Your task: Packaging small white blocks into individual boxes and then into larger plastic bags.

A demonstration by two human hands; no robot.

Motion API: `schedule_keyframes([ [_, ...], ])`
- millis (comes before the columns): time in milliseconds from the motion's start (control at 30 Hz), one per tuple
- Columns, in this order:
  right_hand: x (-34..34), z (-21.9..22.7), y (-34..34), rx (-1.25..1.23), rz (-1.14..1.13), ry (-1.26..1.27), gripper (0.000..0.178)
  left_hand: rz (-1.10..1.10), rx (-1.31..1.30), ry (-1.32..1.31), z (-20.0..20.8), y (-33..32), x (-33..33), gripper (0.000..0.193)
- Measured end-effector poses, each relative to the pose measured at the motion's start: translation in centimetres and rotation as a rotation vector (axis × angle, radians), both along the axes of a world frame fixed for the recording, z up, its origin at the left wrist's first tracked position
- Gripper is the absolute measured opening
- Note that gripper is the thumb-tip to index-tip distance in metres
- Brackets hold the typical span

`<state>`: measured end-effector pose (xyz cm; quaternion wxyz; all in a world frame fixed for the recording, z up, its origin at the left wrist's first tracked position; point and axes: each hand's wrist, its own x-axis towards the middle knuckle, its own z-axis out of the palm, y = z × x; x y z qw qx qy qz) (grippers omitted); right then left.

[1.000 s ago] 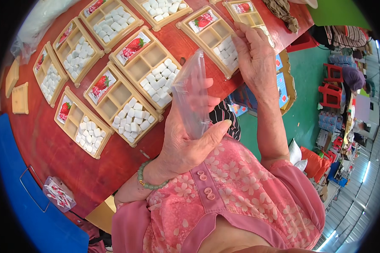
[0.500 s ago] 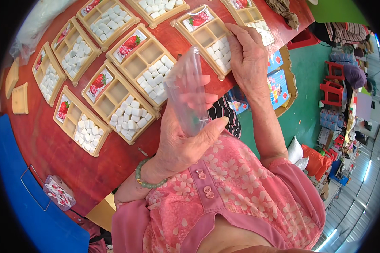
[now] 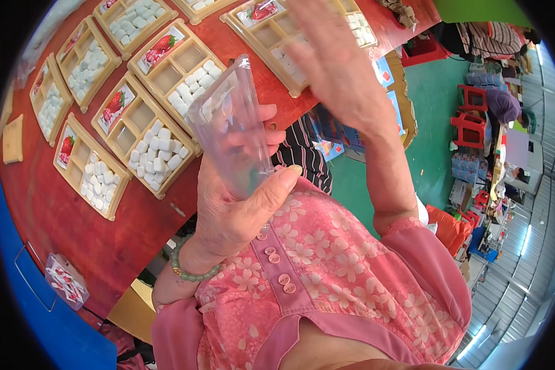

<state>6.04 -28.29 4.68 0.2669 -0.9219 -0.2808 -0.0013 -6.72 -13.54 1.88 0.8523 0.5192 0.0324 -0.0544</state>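
Observation:
My left hand [image 3: 234, 213], with a green bead bracelet, is wrapped round a clear plastic cover [image 3: 225, 120] that looks like a shallow shell. The cover is tilted upright in front of my body. Over the far right part of the table, my right hand [image 3: 345, 80] is stretched out with thumb apart, blurred by motion and seemingly holding nothing. Beneath it lies a beige compartment tray [image 3: 271, 29], partly hidden. A similar tray [image 3: 179, 69] beside the cover has a strawberry picture card [image 3: 160, 52] and small white pieces [image 3: 159, 154] fill part of another tray.
Several more beige trays stand on the red table [image 3: 61, 228]. A small beige block [image 3: 13, 139] lies at the left. A clear box of printed cards [image 3: 66, 280] sits near the table's left edge by a blue panel. Right of the table are an open carton [image 3: 407, 105] and red stools [image 3: 468, 128].
My right hand has lifted off the tray edge and swung up and left. The view has shifted, so the trays appear further left. My left hand still grips the clear cover.

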Motion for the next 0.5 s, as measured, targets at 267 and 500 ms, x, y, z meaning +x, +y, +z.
schedule_keyframes([
  [267,0.4,-2.8,0.3,-0.263,0.026,-0.108,0.064,-0.040,0.102,-0.040,0.1,0.6,-0.3,0.076],
  [500,-0.3,-5.3,-0.1,-0.095,-0.084,-0.492,0.048,0.006,0.018,0.000,0.0,0.7,-0.8,0.108],
])
